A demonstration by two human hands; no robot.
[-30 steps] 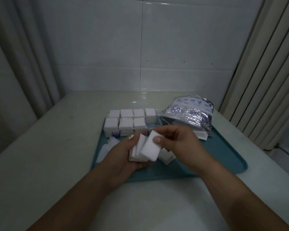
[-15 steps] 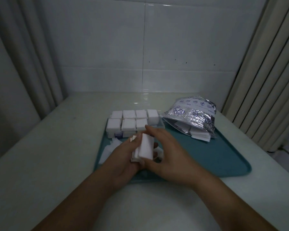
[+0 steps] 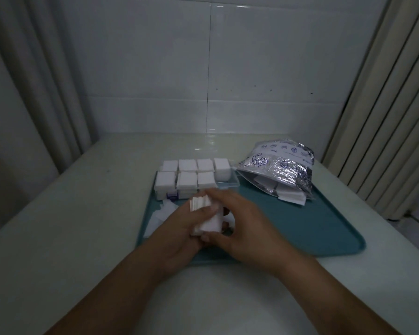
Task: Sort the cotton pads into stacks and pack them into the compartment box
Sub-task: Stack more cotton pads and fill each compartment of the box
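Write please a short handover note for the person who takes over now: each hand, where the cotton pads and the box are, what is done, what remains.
Left hand: grips a stack of cotton pads above the near part of the teal tray.
Right hand: curled around the same stack, squaring it.
Compartment box: at the tray's far left; seven compartments hold pads, the near right one looks empty.
Loose pads: on the tray, left of the hands.
Foil bag: on the tray's far right, open, more pads at its mouth.
Left: put the held stack in the box, then stack the loose pads.
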